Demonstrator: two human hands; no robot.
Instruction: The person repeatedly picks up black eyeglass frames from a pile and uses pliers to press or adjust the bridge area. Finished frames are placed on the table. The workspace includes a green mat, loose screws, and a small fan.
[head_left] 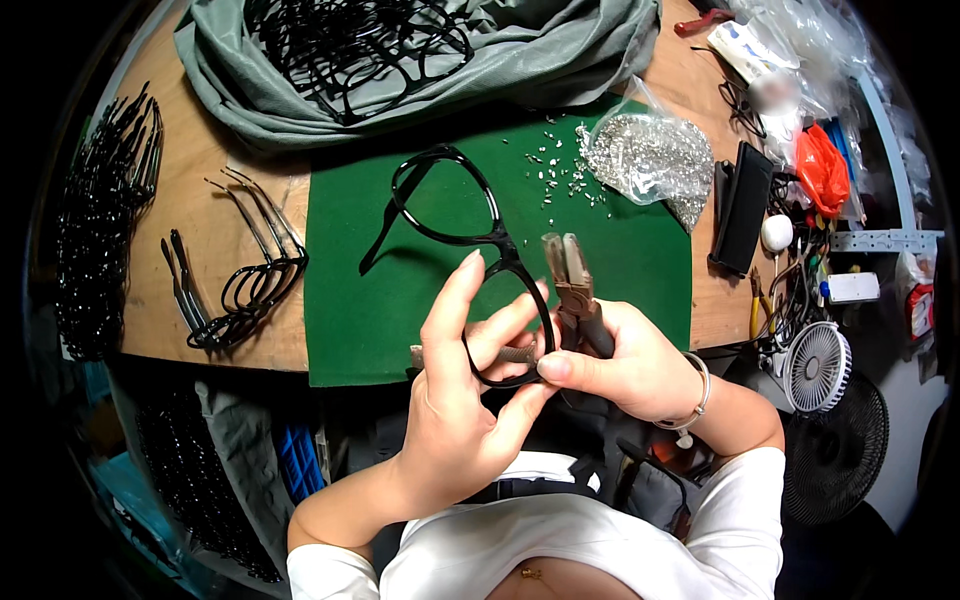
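My left hand (447, 405) holds a black glasses frame (503, 243) by its lower rim, over the near edge of a green mat (350, 325). The frame stands tilted, with no lenses visible, and one temple arm reaches down to the left from its far end. In my right hand (645, 365) is a pair of pliers (574, 290), jaws up and slightly apart. My right thumb touches the frame's near rim. Behind that rim shows part of a ridged metal rod (517, 354). A clear bag (650, 155) of small metal pieces lies beyond the pliers, with several loose pieces (568, 178) spilled beside it.
At the back, a grey cloth bag (560, 70) holds a heap of black frames (360, 50). More glasses stand stacked at left (255, 290), with a long row (108, 220) beyond. On the right are a black phone-like object (742, 210), cables, an orange-red bag (822, 168) and a white fan (817, 367).
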